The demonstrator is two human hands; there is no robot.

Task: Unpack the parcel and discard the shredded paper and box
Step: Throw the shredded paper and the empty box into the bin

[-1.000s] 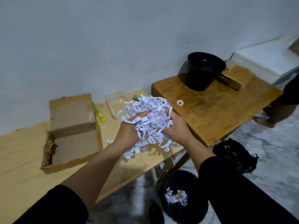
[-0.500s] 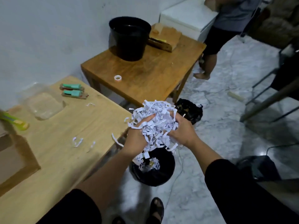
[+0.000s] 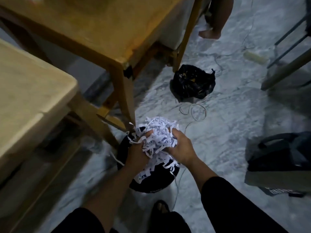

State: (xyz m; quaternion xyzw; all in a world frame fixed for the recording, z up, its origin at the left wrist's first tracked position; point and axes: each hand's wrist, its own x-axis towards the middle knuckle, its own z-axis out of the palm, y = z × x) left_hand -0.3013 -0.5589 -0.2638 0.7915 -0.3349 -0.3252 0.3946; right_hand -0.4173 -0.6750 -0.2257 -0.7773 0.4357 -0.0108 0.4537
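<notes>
- The left hand (image 3: 137, 153) and right hand (image 3: 180, 149) press a bundle of shredded paper (image 3: 158, 137) between them, each grip curled in against the heap from its own side, fingers sunk into the strips.
- Two hands are likely used because the strips are loose and springy; squeezing from both sides keeps the mass together, though some strips trail down from the bottom.
- The bundle hangs directly above a black bin (image 3: 151, 180) on the floor, apparently so that whatever falls drops inside; white strips already lie in the bin's mouth.
- Judged from this, the paper is about to be let go into the bin. Spreading the hands low over the opening would keep strips off the floor.
- The parcel's box is out of view, so its state cannot be told.
- The floor (image 3: 227, 125) is pale, marbled and glossy, with thin white cables (image 3: 195, 111) looping across it.
- A pale tabletop (image 3: 30, 91) fills the left; beside it stands a darker wooden table (image 3: 107, 27) whose leg comes down close to the bin.
- Farther off sits a crumpled black bag (image 3: 193, 83), and a dark bag (image 3: 282, 152) at the right edge.
- Another person's bare foot (image 3: 209, 33) shows near the top; the picture is motion-blurred.
</notes>
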